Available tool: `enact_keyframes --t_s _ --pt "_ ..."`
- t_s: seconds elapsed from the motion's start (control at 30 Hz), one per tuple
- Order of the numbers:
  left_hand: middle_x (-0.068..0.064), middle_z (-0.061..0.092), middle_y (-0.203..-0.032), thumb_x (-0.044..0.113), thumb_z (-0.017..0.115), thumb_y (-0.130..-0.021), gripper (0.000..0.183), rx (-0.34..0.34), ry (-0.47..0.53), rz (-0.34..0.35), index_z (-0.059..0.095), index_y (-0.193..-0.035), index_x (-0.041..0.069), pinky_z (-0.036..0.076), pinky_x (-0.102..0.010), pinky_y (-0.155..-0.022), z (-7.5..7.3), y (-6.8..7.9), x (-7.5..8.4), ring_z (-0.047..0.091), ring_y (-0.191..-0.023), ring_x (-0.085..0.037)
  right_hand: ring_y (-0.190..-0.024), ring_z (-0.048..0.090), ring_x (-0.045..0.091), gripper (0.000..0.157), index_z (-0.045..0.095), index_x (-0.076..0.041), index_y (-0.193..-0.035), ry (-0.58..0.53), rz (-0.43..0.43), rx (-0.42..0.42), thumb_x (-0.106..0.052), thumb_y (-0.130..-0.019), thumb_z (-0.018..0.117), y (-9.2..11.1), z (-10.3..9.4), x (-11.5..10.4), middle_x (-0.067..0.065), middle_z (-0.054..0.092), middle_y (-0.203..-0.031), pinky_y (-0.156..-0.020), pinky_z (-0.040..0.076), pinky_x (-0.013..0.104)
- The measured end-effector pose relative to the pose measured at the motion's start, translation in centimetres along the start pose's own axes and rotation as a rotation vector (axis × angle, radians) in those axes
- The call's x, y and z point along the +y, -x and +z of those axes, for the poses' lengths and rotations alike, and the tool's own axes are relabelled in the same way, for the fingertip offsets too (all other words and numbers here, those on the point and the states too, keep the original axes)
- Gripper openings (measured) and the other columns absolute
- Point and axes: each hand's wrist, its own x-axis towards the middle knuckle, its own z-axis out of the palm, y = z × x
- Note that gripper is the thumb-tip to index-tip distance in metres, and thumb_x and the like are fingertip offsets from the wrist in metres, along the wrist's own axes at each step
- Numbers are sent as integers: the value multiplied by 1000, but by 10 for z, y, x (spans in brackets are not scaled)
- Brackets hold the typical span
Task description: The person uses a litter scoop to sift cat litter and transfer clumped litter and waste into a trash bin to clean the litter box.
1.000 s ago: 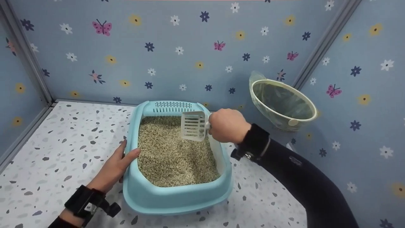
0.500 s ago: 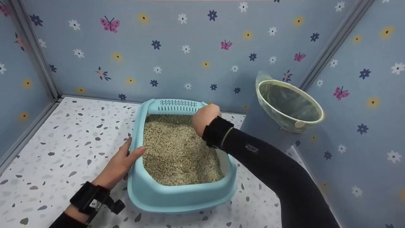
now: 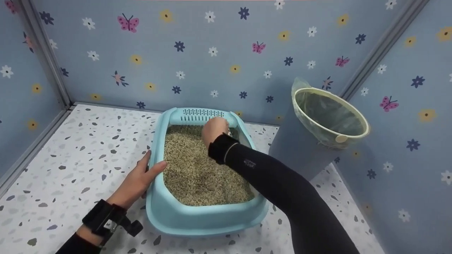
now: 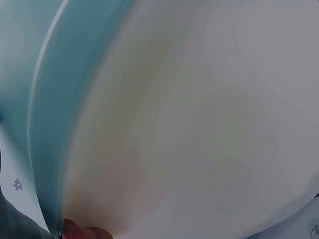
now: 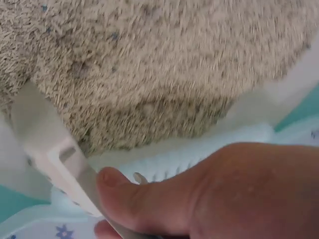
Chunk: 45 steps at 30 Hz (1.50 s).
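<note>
While the person's left grip (image 3: 138,179) clasps the left rim of a pale-blue, rounded plastic litter box (image 3: 208,220), thumb laid over the edge and fingers outside it, the right grip (image 3: 214,130) is clenched on the handle of a pale plastic scoop (image 5: 55,142); the scoop is inside the box, toward its far end, its blade tilted and touching the beige, grainy litter (image 3: 192,158), though in the head view the hand hides most of it; the litter lies uneven across the box; the box stands on a white surface with grey flecks (image 3: 99,151), its perforated far wall near a light-blue panel (image 3: 197,60) printed with flowers and butterflies; to the right, apart from the box, stands a tall grey-blue bin (image 3: 291,151), topped by an oval cream ring (image 3: 341,138) with a translucent greenish plastic bag (image 3: 332,114) in it; the right arm, in a black fabric sleeve (image 3: 282,190), reaches over the box's right rim.
</note>
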Motion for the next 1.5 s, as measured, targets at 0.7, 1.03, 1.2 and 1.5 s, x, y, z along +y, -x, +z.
enact_keyframes --t_s 0.7,1.03,1.2,1.5 --pt "-32 56 -147 51 63 -112 90 7 6 52 7 -181 35 53 -35 -51 -4 0 1 72 -80 -31 -62 46 15 46 68 -10 -136 138 -101 229 -37 -121 34 49 0 -62 6 64 -96 -44 42 23" --pt "-28 62 -117 55 62 -112 96 7 -1 2 1 -182 28 42 -29 -46 2 4 -4 47 -56 -15 -58 47 24 40 57 -4 -147 180 -122 174 -30 -120 41 13 67 -37 10 57 -108 -42 51 26" --pt "-33 36 -166 51 61 -113 96 -15 3 33 -1 -181 24 59 -40 -83 5 5 -6 65 -112 -35 -56 53 25 58 33 -4 -174 123 -126 75 -24 -120 41 -5 92 -31 15 67 -118 -47 58 28" --pt "-29 34 -166 51 62 -112 95 -4 3 40 2 -182 27 56 -34 -63 5 5 -5 63 -87 -27 -50 53 20 61 32 -10 -177 -151 39 -93 -31 -121 42 -16 84 -37 9 72 -111 -43 51 29"
